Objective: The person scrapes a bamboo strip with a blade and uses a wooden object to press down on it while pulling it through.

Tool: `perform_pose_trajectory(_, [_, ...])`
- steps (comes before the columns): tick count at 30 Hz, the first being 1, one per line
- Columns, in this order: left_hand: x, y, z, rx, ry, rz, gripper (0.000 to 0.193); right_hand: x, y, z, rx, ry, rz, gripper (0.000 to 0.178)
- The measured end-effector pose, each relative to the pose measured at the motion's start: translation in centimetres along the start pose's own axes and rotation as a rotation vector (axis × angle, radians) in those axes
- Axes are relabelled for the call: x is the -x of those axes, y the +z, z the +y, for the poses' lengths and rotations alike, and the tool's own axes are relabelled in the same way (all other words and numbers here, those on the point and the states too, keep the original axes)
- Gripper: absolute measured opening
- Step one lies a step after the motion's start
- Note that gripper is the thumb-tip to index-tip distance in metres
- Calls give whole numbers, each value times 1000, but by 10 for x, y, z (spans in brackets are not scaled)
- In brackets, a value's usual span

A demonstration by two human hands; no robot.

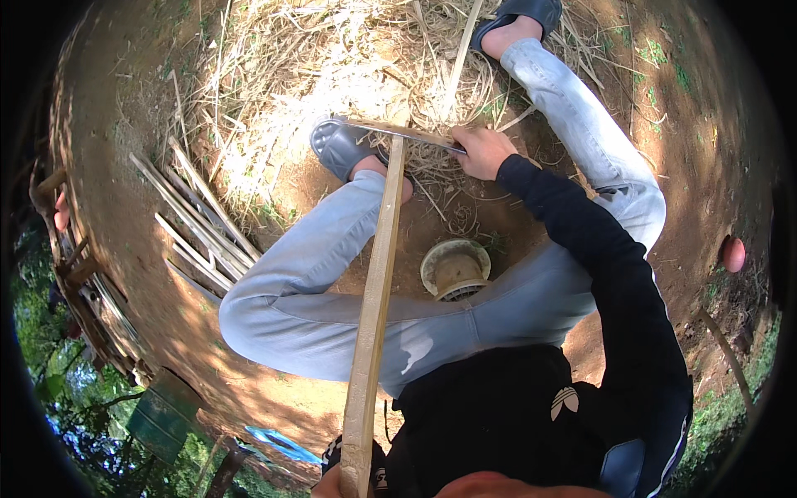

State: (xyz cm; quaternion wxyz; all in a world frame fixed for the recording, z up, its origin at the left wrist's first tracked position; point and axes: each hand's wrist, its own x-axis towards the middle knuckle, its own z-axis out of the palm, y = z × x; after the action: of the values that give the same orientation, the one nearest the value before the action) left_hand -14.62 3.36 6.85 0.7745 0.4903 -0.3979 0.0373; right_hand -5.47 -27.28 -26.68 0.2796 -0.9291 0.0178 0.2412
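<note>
A long, pale strip (375, 307), which looks like split bamboo, runs from the lower edge up between my legs. My left hand (330, 483) is closed round its near end and shows only in part at the bottom of the view. My right hand (483, 153) grips a long-bladed knife (407, 133), its handle hidden in my fist. The blade points left and lies across the strip's far end, seeming to touch it. Just left of that end is my dark clog (340, 149), close to the knife's tip.
Pale shavings (282, 83) cover the ground ahead. Several long strips (199, 220) lie to the left of my bent knee. A round-rimmed, pale object (455, 264) stands between my legs. A reddish rounded thing (733, 255) sits far right; something blue (282, 444) lies lower left.
</note>
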Motion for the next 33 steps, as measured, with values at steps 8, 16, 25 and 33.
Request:
perform_pose_trajectory(8, [-2,-10,2,12,55,3,16,-41,22,30,23,162,112,19])
perform_pose_trajectory(16, [3,-29,5,-3,76,94,16,-21,24,-5,-25,166,15,26])
perform_pose_trajectory(25, [-47,-146,11,15,196,452,26,-8,48,42,-552,502,-241,37])
perform_pose_trajectory(33, [-107,-159,-40,-483,397,992,29,27,35,44,-820,621,-226,34])
